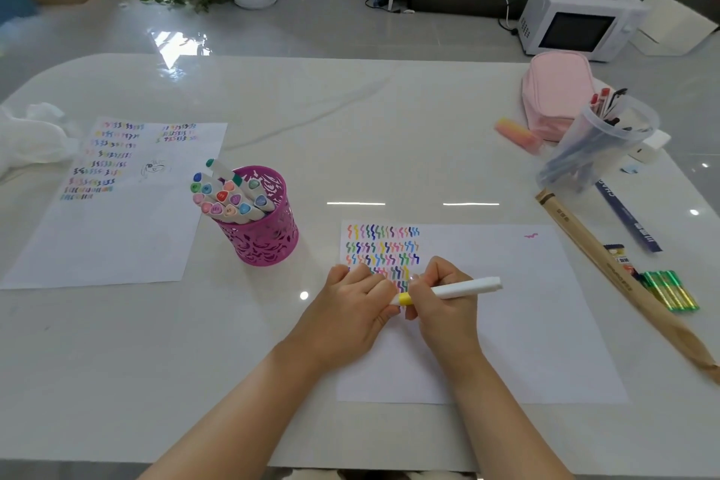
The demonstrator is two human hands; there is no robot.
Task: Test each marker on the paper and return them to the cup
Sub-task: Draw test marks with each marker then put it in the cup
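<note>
A white marker [463, 288] with a yellow band lies almost level over the sheet of paper [506, 323]. My right hand [440, 296] grips its barrel near the yellow end. My left hand [354, 300] closes its fingers round that same end; whether a cap is under them is hidden. Rows of coloured squiggles [383, 245] fill the paper's top left corner, partly covered by both hands. The magenta cut-out cup [265, 230] stands to the left of the paper, holding several capped markers [228, 197].
A second scribbled sheet [117, 207] lies at the far left beside white cloth [27, 136]. At the right stand a clear pen tub [600, 144], a pink pouch [557, 93], a long paper-wrapped stick [607, 265], a ruler [627, 218] and green batteries [670, 288].
</note>
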